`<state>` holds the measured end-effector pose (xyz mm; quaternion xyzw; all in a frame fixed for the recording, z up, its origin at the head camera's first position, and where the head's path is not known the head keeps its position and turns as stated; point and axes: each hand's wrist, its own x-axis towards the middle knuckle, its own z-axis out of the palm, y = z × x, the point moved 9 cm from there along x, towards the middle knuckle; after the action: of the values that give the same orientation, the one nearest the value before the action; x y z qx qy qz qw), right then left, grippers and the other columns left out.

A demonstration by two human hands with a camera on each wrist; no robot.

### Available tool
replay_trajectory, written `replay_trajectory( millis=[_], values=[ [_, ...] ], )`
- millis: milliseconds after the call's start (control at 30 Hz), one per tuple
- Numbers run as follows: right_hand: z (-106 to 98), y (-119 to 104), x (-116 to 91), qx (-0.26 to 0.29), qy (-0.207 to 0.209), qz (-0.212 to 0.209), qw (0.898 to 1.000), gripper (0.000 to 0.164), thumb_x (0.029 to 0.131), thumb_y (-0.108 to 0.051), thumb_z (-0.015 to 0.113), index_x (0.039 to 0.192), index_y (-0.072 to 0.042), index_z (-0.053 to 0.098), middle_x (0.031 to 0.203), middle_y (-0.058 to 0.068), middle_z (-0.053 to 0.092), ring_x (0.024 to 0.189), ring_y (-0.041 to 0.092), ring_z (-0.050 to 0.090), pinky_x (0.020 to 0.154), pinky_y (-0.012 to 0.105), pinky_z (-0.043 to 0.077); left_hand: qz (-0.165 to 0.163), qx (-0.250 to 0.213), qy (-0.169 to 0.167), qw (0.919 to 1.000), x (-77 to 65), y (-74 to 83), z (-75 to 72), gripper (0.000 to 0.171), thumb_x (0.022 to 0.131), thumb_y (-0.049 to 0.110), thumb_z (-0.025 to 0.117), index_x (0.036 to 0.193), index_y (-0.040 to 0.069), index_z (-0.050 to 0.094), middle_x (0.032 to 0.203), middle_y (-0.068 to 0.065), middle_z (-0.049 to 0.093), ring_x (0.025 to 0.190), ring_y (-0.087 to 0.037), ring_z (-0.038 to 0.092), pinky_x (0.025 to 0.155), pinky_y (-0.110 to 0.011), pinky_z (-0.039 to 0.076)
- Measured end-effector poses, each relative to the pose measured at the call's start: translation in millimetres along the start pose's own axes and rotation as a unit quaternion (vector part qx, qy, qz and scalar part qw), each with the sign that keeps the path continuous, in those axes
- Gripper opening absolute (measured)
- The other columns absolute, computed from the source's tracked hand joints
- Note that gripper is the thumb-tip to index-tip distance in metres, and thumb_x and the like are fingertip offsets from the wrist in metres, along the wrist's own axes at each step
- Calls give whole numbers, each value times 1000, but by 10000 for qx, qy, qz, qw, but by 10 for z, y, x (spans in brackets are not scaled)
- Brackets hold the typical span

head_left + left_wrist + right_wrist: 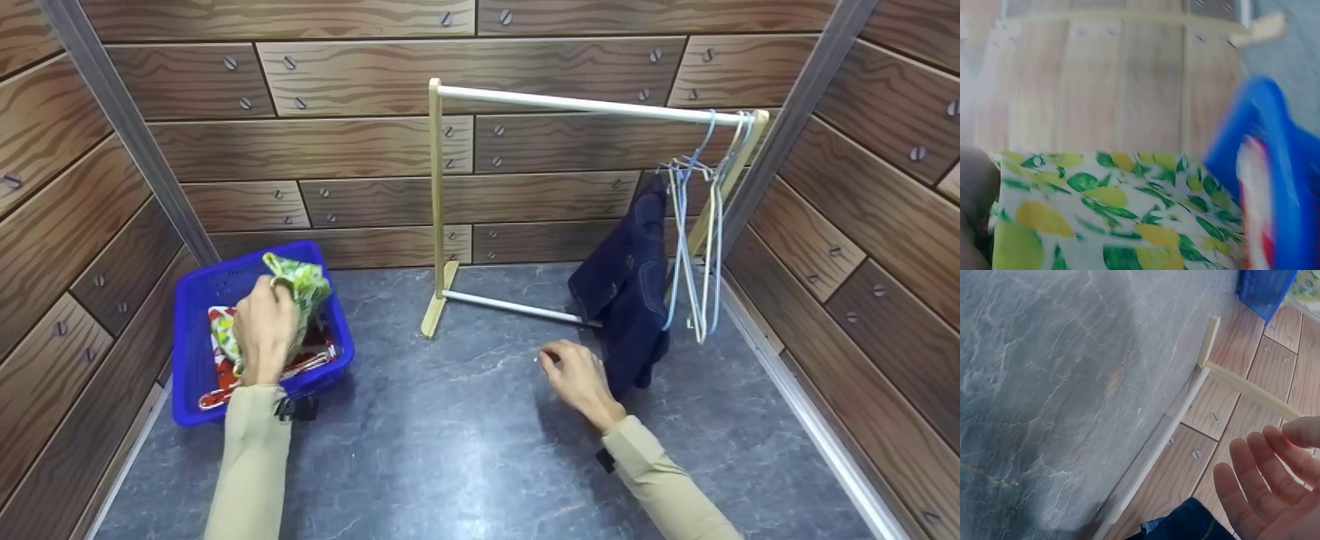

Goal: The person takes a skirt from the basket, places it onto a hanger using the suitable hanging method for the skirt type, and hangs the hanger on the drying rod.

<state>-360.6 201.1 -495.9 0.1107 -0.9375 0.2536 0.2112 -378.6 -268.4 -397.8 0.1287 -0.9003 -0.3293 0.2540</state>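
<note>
My left hand (264, 322) grips a green and yellow lemon-print cloth (304, 285) over a blue plastic basket (181, 345). In the left wrist view the lemon print (1123, 214) hangs spread beside the basket's edge; its garment kind cannot be told. Red patterned cloth (222, 396) lies in the basket, partly hidden by my hand and the held cloth. My right hand (577, 379) is held with fingers loosely bent and nothing in them, left of a dark blue denim garment (637, 285). That garment hangs from the rack's right end.
A small clothes rack with a white top bar (570, 101) and wooden posts stands at the back. Several pale blue and white hangers (709, 262) hang at its right end. A low white bar (510, 304) joins its feet. Wood-patterned walls (360, 150) enclose the grey marbled floor (450, 420).
</note>
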Motion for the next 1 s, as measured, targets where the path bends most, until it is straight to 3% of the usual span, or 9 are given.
replay_trajectory(
  millis=[167, 367, 500, 600, 733, 867, 933, 1000],
  values=[
    [15, -28, 9, 42, -36, 17, 10000, 11, 90, -19, 67, 94, -17, 78, 86, -5, 72, 79, 16, 68, 71, 40, 55, 87, -438, -439, 9980, -25, 357, 57, 28, 99, 19, 41, 104, 4, 64, 105, -25, 68, 98, -47, 63, 77, -55, 47],
    [42, -84, 8, 193, -141, -7, 9997, 12, 91, -21, 68, 95, -18, 78, 84, -7, 71, 76, 12, 67, 69, 38, 54, 240, -1154, -801, 9898, -92, 670, 215, 25, 96, 14, 46, 105, 1, 66, 102, -21, 66, 94, -36, 61, 81, -47, 47],
    [75, -135, 27, 373, -263, -18, 9990, 11, 90, -20, 68, 95, -17, 78, 85, -6, 72, 74, 11, 68, 69, 36, 55, 181, -2087, -706, 9753, -194, 873, 305, 20, 96, 12, 51, 103, 0, 65, 96, -16, 64, 85, -24, 56, 74, -33, 44],
    [128, -184, 46, 711, -454, 6, 9964, 12, 92, -21, 67, 96, -18, 77, 87, -6, 73, 76, 10, 69, 71, 33, 57, 325, -2652, -415, 9627, -320, 1060, 390, 14, 94, 8, 55, 97, -1, 65, 88, -13, 62, 76, -18, 52, 68, -27, 43],
    [204, -305, 86, 1694, -815, 6, 9822, 19, 98, -26, 61, 104, -15, 75, 92, -2, 75, 81, 9, 70, 74, 27, 57, 646, -2867, -346, 9552, -548, 1321, 638, 9, 93, 7, 57, 92, 0, 64, 82, -10, 59, 72, -16, 51, 64, -26, 44],
    [280, -469, 112, 2674, -1324, 29, 9544, 31, 99, -33, 57, 118, -11, 69, 103, 5, 74, 88, 14, 72, 76, 27, 58, 791, -2888, -674, 9517, -767, 1486, 1000, 6, 92, 7, 58, 91, 3, 63, 82, -8, 60, 71, -17, 54, 63, -29, 47],
    [312, -543, 118, 2880, -1508, 46, 9457, 41, 98, -37, 59, 129, -9, 63, 110, 7, 73, 93, 18, 71, 79, 30, 58, 823, -2856, -883, 9507, -862, 1543, 1172, 6, 92, 8, 58, 91, 5, 63, 83, -8, 62, 73, -17, 57, 65, -30, 50],
    [339, -597, 126, 2872, -1587, 52, 9446, 54, 95, -39, 64, 138, -8, 55, 114, 9, 71, 96, 20, 70, 82, 36, 58, 869, -2846, -1048, 9489, -944, 1591, 1326, 6, 92, 8, 57, 93, 5, 63, 86, -8, 65, 77, -18, 59, 69, -31, 52]
  ],
)
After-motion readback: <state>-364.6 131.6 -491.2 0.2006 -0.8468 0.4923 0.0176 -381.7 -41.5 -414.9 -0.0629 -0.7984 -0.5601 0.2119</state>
